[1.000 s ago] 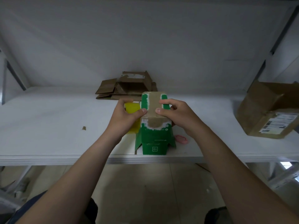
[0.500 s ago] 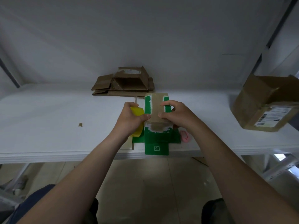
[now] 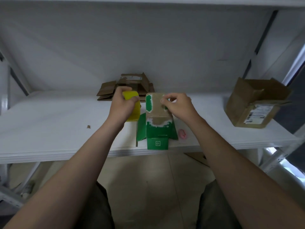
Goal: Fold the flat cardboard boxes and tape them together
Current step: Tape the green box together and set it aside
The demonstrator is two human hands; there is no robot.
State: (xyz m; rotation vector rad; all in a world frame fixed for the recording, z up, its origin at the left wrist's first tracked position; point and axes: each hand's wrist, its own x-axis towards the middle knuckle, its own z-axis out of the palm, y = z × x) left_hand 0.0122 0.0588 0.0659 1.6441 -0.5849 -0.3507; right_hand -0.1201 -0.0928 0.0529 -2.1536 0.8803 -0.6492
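The left hand has drawn away from the green box, up and to the left, and its fingers are clamped round the yellow tape roll, which a moment ago sat tucked against the box's side. The right hand no longer presses a thumb flat on the box top; its fingers now pinch at the right edge of the top panel, though whether a tape end lies under them is too small to tell. The box stands upright near the front edge of the bench, lower flaps splayed. This looks like tape being pulled out across the top seam, so the folding of this box seems done and the sealing under way
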